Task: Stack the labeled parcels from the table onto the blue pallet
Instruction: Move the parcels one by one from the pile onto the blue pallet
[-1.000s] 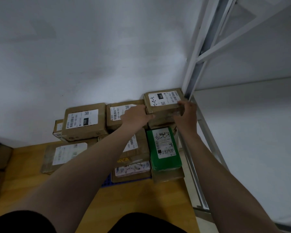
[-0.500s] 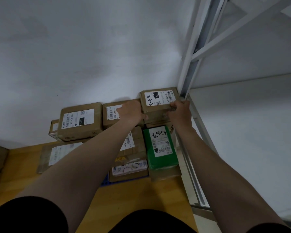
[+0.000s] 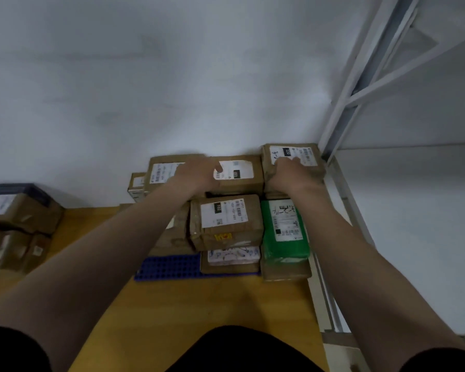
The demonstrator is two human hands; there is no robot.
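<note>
**Reporter:** What sits on the blue pallet [image 3: 167,267]?

**Photographer:** Brown cardboard parcels with white labels, stacked in layers. The parcel labelled 220 [image 3: 306,157] lies flat on top at the back right corner. The green parcel [image 3: 283,229] lies lower, just in front of it, with the parcel marked 102 [image 3: 226,218] beside it on the left.

**Reporter:** And off the pallet?

**Photographer:** More brown parcels [image 3: 19,210], piled at far left.

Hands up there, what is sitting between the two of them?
In the head view, a brown parcel with a white label sits between the left hand and the right hand.
</note>
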